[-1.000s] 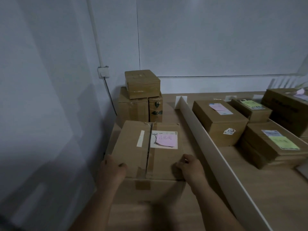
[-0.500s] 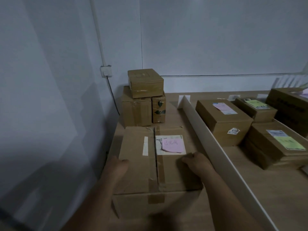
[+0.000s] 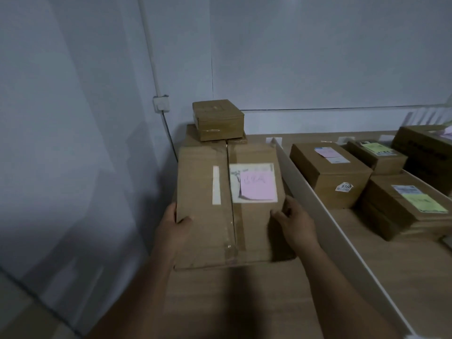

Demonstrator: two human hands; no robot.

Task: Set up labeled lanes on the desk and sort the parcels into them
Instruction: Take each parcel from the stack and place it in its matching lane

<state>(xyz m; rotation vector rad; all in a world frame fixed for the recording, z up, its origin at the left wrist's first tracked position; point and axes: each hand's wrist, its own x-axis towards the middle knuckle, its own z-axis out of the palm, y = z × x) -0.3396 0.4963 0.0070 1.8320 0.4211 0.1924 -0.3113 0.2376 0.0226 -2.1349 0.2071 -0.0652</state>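
Observation:
A large taped cardboard parcel [image 3: 210,216] with a pink sticky note [image 3: 256,185] on its white label is held up in the left lane of the desk. My left hand [image 3: 172,225] grips its left side, thumb on top. My right hand [image 3: 293,222] grips its right side, fingers curled over the top edge. The parcel hides most of the stacked boxes behind it; a small brown box [image 3: 217,119] tops that stack in the far corner.
A white divider strip [image 3: 325,216] runs from the back wall toward me, just right of the parcel. Right of it lie several labelled parcels, among them a box with a pink label [image 3: 330,174] and a flat one with a green label [image 3: 403,206]. The wall is close on the left.
The parcel has risen and tilted toward me, and it now covers the lower boxes of the corner stack. Both hands have shifted from its near top edge to its sides.

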